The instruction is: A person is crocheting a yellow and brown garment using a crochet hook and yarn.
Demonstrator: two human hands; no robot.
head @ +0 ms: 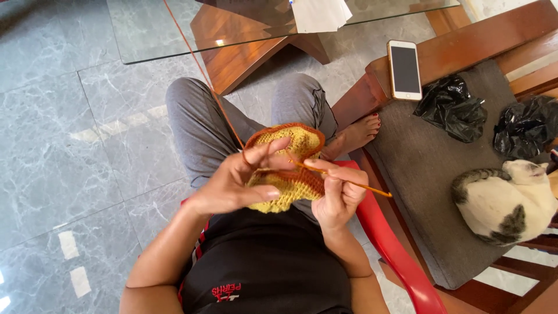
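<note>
Crocheting in progress, seated in a red plastic chair (395, 250). The left hand (235, 183) pinches the yellow crochet piece (290, 174) between thumb and fingers, the index finger raised with the orange yarn (200, 70) running over it. The right hand (340, 192) is closed around an orange crochet hook (360, 186), its tip buried at the piece's orange edge. The piece sits over the lap, between both hands, near the middle of the view.

Judgement on the stitch in hand: the yarn looks taut, running far and left past the glass table (163, 35); even tension off the raised finger should give even loops. The pinch probably wants to stay close to the working stitch so the edge does not flop. A short wrist turn with the hook, not a pull from the arm, seems best.

Count:
- crochet piece: one
- hook: one
- yarn strand: one visible
- phone (404, 70): one, on the wooden bench (418, 157), right
- black plastic bags (452, 107): two, far right
- cat (505, 200): one, curled on the bench
- white paper (319, 14) on the table: one
</note>
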